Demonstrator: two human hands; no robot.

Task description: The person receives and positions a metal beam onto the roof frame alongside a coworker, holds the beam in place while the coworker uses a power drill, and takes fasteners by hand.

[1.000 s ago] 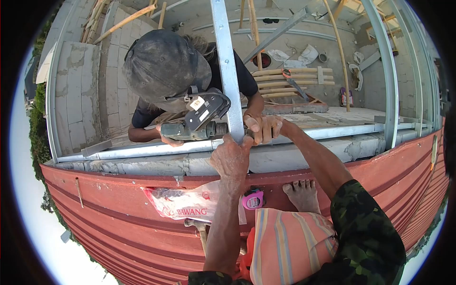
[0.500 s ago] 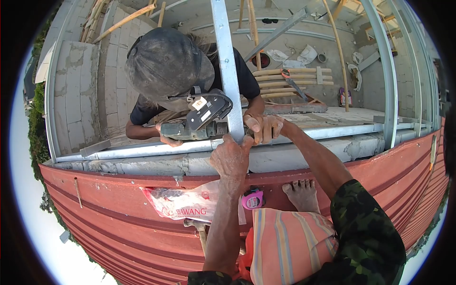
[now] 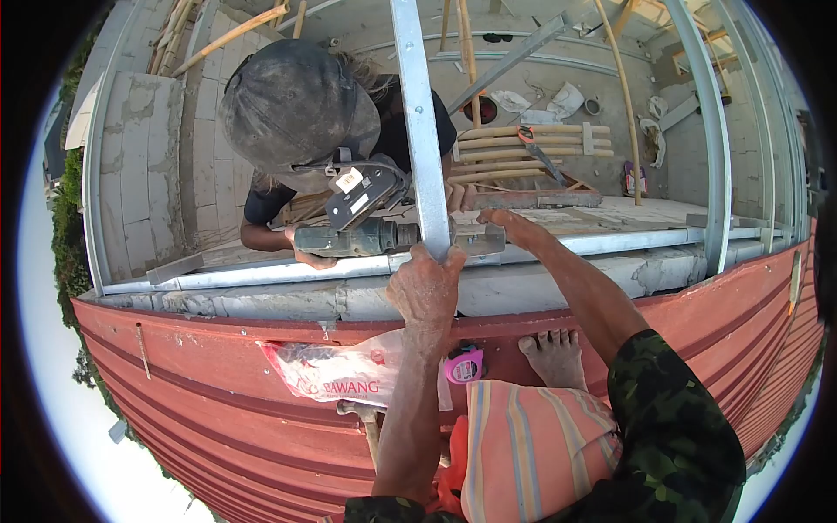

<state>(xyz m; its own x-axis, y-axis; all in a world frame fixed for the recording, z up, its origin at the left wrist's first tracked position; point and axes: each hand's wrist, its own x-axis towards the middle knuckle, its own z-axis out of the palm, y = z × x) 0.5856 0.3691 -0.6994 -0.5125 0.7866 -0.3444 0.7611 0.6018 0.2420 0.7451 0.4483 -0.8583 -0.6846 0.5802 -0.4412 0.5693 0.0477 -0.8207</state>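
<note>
My left hand [image 3: 425, 283] is closed round the lower end of the upright metal stud [image 3: 420, 122]. To its right, my right hand [image 3: 508, 225] touches a small metal bracket [image 3: 482, 241] beside the stud; its fingers are bent and partly hidden. A co-worker in a dark cap [image 3: 301, 109] holds a green power drill [image 3: 344, 239] against the left side of the stud. The co-worker's other hand [image 3: 460, 196] is just behind the stud. The stud stands over a horizontal metal rail [image 3: 288, 277] on the block wall.
On the red metal roof [image 3: 218, 392] lie a printed plastic bag [image 3: 340, 370], a pink tape measure [image 3: 465, 365] and a hammer [image 3: 362, 410]. Striped cloth [image 3: 532, 453] is by my bare foot [image 3: 556, 357]. Beyond the wall are bamboo poles [image 3: 523, 144] and a saw [image 3: 540, 157].
The co-worker's hand has drawn back from the right side of the stud, uncovering the bracket. My right hand has shifted slightly. The co-worker's head has moved a little left.
</note>
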